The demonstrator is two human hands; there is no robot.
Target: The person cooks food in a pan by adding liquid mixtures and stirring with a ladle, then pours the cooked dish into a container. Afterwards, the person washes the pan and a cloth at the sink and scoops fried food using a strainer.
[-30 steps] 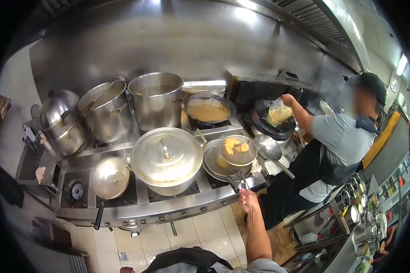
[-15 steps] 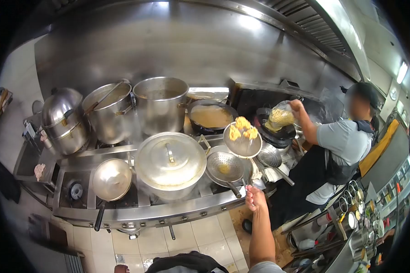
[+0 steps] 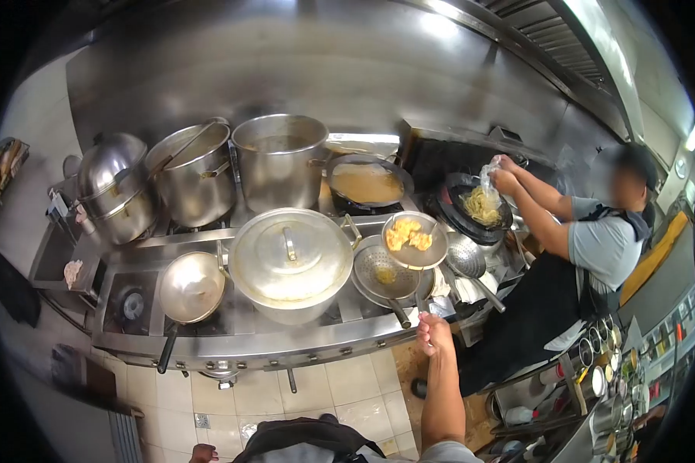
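Observation:
My right hand is closed round the handle of a round strainer. Several golden fried pieces lie in its bowl, held up above the stove. Just left of and below it, a perforated ladle with a dark handle rests over a metal bowl, yellow crumbs in its middle. Another perforated ladle lies to the right. Only a small part of my left hand shows at the bottom edge, low beside my body; its fingers cannot be made out.
A large lidded pot, tall stockpots, a wok of brown liquid and an empty pan stand on the range. At right, a co-worker holds a plastic bag over a wok with noodles.
The fried pieces have settled down into the strainer, which is a little lower against the stove. The co-worker's noodles have gone from the bag into the wok, with both hands now at the bag.

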